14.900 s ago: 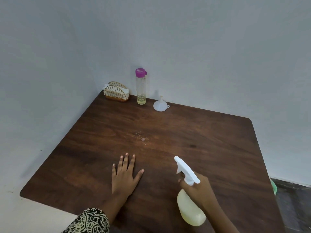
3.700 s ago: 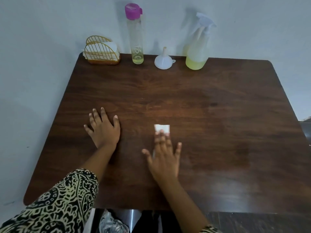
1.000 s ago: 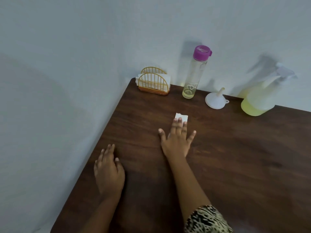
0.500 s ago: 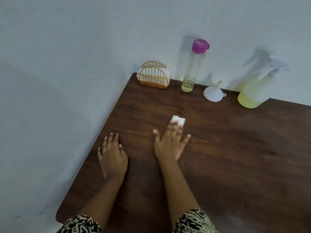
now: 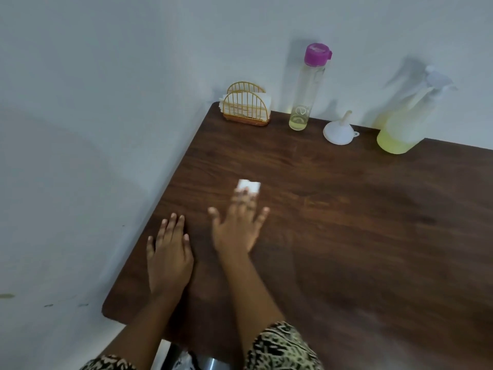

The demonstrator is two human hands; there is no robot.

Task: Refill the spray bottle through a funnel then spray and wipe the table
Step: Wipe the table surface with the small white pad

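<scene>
My right hand (image 5: 238, 227) lies flat on the dark wooden table (image 5: 360, 236), its fingertips pressing a small folded white tissue (image 5: 249, 186) onto the wood. My left hand (image 5: 169, 256) rests palm down near the table's left edge, fingers spread and holding nothing. The spray bottle (image 5: 408, 121), with yellow liquid in its base and a white trigger head, stands against the back wall at the right. A white funnel (image 5: 339, 130) sits upside down to its left. A tall clear bottle (image 5: 306, 89) with a purple cap holds a little yellow liquid.
A gold wire napkin holder (image 5: 246, 107) with white napkins stands in the table's back left corner. White walls close off the back and left sides. The table's left edge runs just beside my left hand.
My right hand has drawn the tissue back toward me and a little to the left over the last second. My left hand has stayed flat in about the same spot.
</scene>
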